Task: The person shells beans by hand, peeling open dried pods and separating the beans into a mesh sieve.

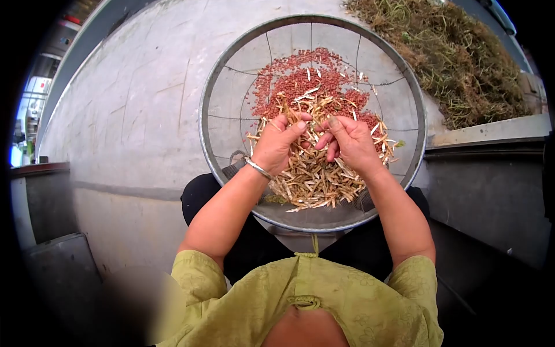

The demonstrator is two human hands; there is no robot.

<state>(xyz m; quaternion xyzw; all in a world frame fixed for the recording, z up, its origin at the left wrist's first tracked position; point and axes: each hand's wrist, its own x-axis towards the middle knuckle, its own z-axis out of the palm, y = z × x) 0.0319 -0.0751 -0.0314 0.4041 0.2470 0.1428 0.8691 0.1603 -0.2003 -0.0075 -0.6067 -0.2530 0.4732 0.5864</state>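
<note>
A round mesh sieve with a metal rim rests over my knees. Red beans are spread across its far half, and a heap of dry tan pods fills the near half. Above the pods, my left hand, with a silver bangle on the wrist, has thumb and fingers pinched on a dry pod. My right hand is close beside it over the heap, thumb and forefinger pressed together; what they hold is too small to make out.
A large pile of dried plants lies at the upper right, behind a low pale ledge. Grey concrete floor stretches to the left. A dark panel stands at the lower left.
</note>
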